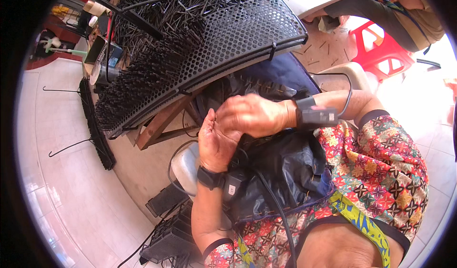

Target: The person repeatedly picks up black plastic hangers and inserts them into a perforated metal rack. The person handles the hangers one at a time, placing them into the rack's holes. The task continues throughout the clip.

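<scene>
Left hand [217, 146], right hand [252, 115] together, touching; cannot tell if anything gripped. Perforated black panel [247, 25] nearby looks stiff; black bristles [143, 80] likely springy; rim best hold.

The bare right hand [257, 115] hides most fingers of the bare left hand [217, 144]; anything between them cannot be told. The top edge cuts off the heap of thin black strips [162, 15], and the dark round rim crops a khaki-clad co-worker [425, 24].
</scene>
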Motion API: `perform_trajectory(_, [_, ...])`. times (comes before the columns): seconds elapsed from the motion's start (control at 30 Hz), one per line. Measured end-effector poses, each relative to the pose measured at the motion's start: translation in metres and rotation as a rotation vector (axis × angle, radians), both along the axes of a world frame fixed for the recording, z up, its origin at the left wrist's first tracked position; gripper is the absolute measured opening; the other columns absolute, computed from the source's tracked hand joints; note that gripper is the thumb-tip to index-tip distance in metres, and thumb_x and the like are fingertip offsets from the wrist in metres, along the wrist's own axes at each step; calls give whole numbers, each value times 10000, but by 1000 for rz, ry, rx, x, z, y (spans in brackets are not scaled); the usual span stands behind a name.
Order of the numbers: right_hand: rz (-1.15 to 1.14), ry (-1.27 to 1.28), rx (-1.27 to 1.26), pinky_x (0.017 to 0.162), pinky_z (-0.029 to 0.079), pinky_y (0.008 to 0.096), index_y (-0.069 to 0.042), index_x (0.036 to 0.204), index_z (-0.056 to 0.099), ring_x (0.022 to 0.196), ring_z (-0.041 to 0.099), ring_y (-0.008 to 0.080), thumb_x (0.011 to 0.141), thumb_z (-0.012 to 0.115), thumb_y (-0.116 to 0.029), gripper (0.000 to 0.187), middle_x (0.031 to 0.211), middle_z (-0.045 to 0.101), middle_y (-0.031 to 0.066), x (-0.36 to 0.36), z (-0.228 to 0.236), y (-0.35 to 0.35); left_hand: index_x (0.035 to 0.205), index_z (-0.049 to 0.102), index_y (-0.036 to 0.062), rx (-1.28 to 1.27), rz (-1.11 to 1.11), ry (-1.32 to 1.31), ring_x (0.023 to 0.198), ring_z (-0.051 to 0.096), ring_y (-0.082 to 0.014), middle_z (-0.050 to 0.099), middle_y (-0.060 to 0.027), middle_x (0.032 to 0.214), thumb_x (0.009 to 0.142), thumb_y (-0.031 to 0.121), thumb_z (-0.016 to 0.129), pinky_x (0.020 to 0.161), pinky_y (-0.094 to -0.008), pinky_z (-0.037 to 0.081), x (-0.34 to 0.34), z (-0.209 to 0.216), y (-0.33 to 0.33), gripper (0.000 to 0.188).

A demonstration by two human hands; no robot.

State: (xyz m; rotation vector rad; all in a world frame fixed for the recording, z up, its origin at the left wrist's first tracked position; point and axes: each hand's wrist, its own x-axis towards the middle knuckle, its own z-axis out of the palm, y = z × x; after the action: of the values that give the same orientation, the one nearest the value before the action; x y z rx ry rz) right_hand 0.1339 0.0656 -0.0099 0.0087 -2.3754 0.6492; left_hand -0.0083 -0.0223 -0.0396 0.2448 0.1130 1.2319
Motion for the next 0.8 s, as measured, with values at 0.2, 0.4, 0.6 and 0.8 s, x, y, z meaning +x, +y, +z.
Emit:
perform_trajectory(0.2, [-492,143,-467,624,514,244,-16,901,636,701,655,130,815,649,-143,154,769,663,89,-9,32,45,1258,372,-42,-413,28,180,1234,371,-350,417,-232,1305,834,525,531,1014,-537,287,6,3,3,726])
perform_trajectory(0.4, [-488,308,-334,618,509,212,7,924,626,677,630,83,837,630,-92,132,731,664,67,-36,32,89,1257,369,-36,-404,38,190,1198,414,-355,444,-250,1277,849,496,530,997,-524,325,6,3,2,690])
perform_trajectory(0.6, [-537,221,-168,548,478,236,-27,908,640,605,618,114,821,640,-120,128,696,643,91,-42,27,95,1269,350,-29,-375,24,187,1181,434,-335,458,-250,1262,871,498,499,983,-483,359,4,0,1,678])
perform_trajectory(0.8, [-470,166,-258,566,485,234,-13,918,635,627,623,113,834,624,-119,135,710,646,94,-46,33,100,1276,342,-25,-363,18,216,1183,434,-326,464,-239,1261,873,499,495,988,-475,352,5,3,0,679])
